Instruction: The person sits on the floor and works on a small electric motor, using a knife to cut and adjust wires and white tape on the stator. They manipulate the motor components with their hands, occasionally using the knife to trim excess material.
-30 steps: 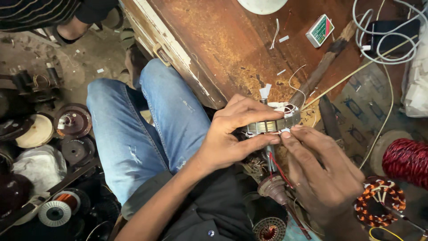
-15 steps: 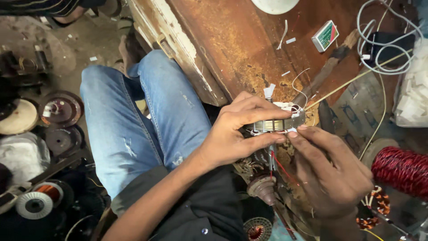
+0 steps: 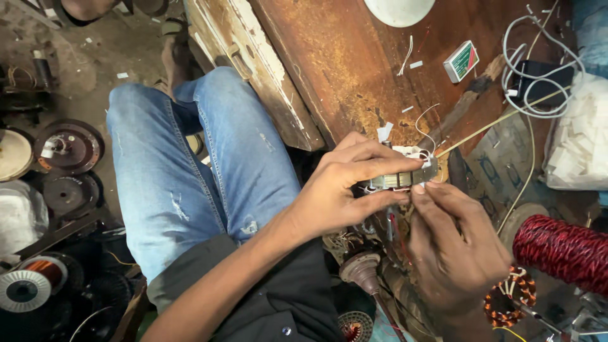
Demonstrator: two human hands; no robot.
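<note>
A small motor stator (image 3: 405, 179) with white wiring is held over the near edge of the rusty brown counter (image 3: 342, 69). The left hand (image 3: 339, 190) pinches it in a closed grip; the right hand (image 3: 453, 247) fingertips touch its underside. A red wire spool (image 3: 560, 247) lies right.

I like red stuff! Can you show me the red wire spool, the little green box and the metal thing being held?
red wire spool (image 3: 560, 248), head view, wound middle
green box (image 3: 461, 61), head view, top face
metal part (image 3: 402, 179), head view, ribbed side
</note>
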